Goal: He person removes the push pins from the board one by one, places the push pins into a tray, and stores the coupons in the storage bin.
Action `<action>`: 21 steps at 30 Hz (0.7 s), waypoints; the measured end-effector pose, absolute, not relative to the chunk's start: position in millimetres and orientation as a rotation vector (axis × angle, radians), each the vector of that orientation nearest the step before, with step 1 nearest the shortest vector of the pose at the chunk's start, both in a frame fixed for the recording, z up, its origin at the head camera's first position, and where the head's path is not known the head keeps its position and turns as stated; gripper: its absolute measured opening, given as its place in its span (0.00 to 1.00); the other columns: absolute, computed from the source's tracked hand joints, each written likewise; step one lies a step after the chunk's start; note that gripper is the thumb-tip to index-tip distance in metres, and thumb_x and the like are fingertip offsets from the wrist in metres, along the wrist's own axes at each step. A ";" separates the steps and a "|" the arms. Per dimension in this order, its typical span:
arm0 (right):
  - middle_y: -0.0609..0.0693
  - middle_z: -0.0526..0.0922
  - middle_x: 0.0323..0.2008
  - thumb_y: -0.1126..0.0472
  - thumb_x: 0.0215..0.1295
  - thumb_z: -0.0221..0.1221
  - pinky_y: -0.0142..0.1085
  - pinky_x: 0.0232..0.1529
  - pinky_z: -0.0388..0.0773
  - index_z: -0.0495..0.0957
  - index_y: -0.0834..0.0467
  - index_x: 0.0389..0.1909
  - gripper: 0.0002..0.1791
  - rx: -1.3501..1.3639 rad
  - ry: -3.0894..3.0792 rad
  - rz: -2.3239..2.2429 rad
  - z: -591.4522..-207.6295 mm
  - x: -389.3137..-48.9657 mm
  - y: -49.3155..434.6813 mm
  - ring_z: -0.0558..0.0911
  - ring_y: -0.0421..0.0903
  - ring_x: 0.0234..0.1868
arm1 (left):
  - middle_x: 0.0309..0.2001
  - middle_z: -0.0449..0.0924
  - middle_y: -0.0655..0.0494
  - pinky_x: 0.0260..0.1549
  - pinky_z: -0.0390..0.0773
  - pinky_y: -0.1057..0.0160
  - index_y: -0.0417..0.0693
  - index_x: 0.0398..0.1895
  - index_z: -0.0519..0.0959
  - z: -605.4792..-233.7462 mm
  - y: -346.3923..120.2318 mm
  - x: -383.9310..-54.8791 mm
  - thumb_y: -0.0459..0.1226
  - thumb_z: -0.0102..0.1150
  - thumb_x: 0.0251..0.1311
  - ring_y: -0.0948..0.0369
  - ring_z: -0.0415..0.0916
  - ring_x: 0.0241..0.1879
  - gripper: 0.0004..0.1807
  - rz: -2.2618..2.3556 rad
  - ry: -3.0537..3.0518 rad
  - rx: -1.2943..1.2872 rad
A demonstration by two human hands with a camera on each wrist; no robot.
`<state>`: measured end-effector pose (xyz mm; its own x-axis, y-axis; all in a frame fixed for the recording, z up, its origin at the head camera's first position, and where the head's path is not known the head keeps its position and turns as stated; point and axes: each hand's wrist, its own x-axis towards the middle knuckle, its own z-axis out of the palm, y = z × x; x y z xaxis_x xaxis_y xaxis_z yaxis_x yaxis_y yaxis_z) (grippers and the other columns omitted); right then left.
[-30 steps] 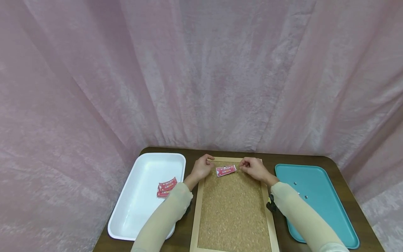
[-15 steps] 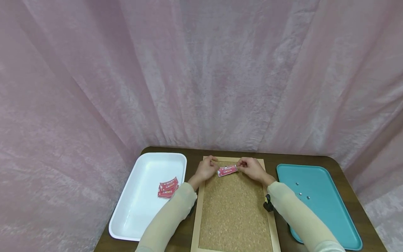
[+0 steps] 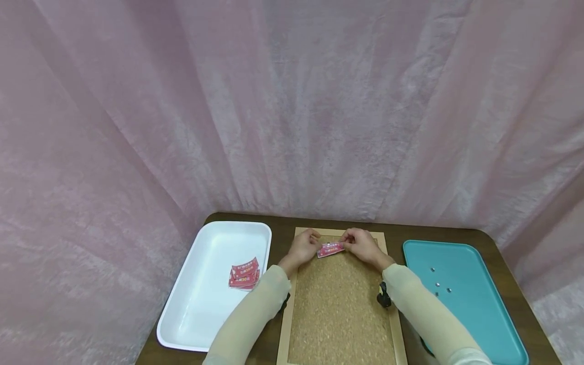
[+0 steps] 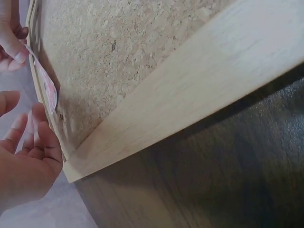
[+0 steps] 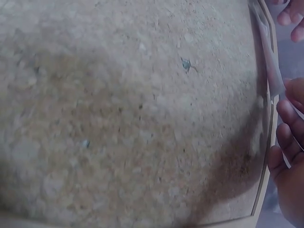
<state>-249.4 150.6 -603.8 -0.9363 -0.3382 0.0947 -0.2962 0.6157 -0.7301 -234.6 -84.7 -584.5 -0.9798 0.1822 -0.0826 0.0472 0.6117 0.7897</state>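
A red printed coupon (image 3: 330, 249) lies near the far end of a wood-framed cork board (image 3: 342, 309), with a small shiny spot at its top edge. My right hand (image 3: 362, 244) pinches the coupon's right end between thumb and finger, seen also in the right wrist view, where the paper (image 5: 271, 71) shows edge-on. At the coupon's left end is my left hand (image 3: 304, 247). In the left wrist view, this left hand (image 4: 35, 164) has loosely bent fingers just beside the coupon's end (image 4: 50, 90), holding nothing.
Left of the board stands a white tray (image 3: 191, 304) with several red coupons (image 3: 244, 274). To the right is a teal tray (image 3: 474, 304) with several small silver pins (image 3: 438, 285). A pink curtain (image 3: 319, 111) hangs behind the dark wooden table (image 3: 397, 233).
My right hand has come from beside the coupon to pinching its right end. The left hand has moved right, closer to the coupon's left end.
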 end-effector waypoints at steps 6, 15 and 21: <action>0.49 0.84 0.33 0.66 0.68 0.68 0.32 0.36 0.74 0.86 0.63 0.37 0.03 -0.591 2.761 -1.247 -606.2 -248.2 145.3 0.78 0.40 0.34 | 0.46 0.86 0.47 0.49 0.81 0.53 0.41 0.57 0.81 -588.3 -78.7 -232.5 0.36 0.66 0.65 0.54 0.82 0.47 0.18 1.263 2.664 0.157; 0.51 0.85 0.33 0.70 0.66 0.68 0.34 0.38 0.75 0.87 0.60 0.34 0.03 -0.631 2.771 -1.254 -609.2 -246.2 135.9 0.79 0.42 0.34 | 0.51 0.80 0.44 0.52 0.79 0.53 0.40 0.56 0.82 -592.1 -73.6 -227.9 0.34 0.68 0.60 0.53 0.79 0.48 0.21 1.228 2.725 0.122; 0.50 0.84 0.32 0.66 0.68 0.69 0.38 0.42 0.72 0.86 0.61 0.33 0.04 -0.631 2.826 -1.201 -612.8 -248.0 131.4 0.77 0.44 0.37 | 0.53 0.79 0.44 0.53 0.79 0.52 0.43 0.56 0.82 -592.4 -70.5 -227.7 0.36 0.71 0.59 0.52 0.78 0.49 0.21 1.113 2.777 0.141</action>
<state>-248.0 131.4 -612.8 -0.9190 -0.3653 0.1484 -0.3603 0.6255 -0.6921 -227.7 -70.5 -592.4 -0.9849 0.1408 -0.1007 0.0323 0.7211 0.6921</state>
